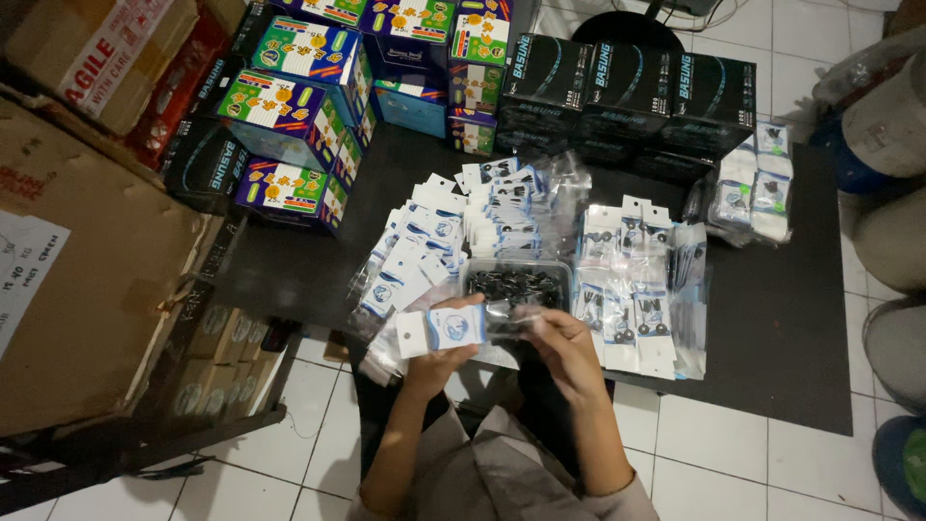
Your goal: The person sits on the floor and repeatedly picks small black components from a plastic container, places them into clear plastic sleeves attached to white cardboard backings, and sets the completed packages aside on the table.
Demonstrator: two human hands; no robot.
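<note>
Head view is given from above, and two bare hands are seen over a black mat point(772, 328) that is spread on a white tiled floor point(714, 453). A small clear packet with a white and blue card point(446, 328) is gripped by the left hand point(439, 359); the fingers are closed around its lower edge and the packet is held almost level, just in front of the body. The right hand point(564, 338) is held just beside it, and its fingers are bent toward the open end of the packet. Something small and dark seems to be pinched there, but it is blurred, so whether this hand is closed on a thing cannot be told.

Just behind the hands a clear plastic tray point(517, 282) is placed on the mat, and small black parts are lying in it. To the left of the tray a loose heap of card packets point(415, 256) is spread out. To the right, filled packets point(632, 289) are laid in rows, touching one another. Farther back, black boxes point(627, 92) are stacked in a row, and colourful boxes point(299, 96) are piled beside them. At the left edge a big brown carton point(87, 270) is seen.
</note>
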